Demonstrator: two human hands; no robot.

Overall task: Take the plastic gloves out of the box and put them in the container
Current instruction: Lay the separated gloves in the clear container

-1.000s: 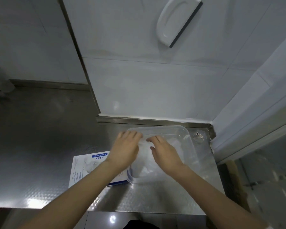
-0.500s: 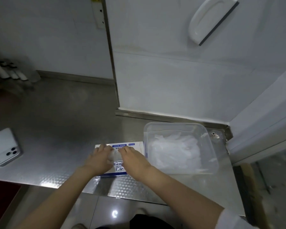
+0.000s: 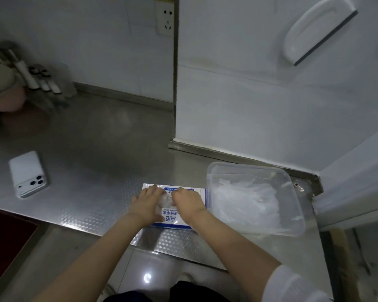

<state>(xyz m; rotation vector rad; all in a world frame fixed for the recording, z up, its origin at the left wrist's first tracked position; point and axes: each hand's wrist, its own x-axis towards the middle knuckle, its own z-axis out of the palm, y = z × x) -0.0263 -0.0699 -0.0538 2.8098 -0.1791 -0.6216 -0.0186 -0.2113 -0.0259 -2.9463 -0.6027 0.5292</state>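
Both hands moved from container to box since a second ago. Left hand (image 3: 147, 203) lies on box (image 3: 172, 217), fingers straight, pressing it onto table (image 3: 96, 162), lower centre of frame. Right hand (image 3: 186, 202) pinches translucent glove wad (image 3: 165, 200) at box opening. Clear container (image 3: 249, 165) just right of box holds heap of gloves (image 3: 247, 205). White phone (image 3: 27, 174) at left, well apart.

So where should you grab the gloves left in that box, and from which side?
Pinch the crumpled tuft of gloves poking from the opening on top of the box, coming straight down from above. The box lies flat, opening upward; the left hand resting on it should steady it.
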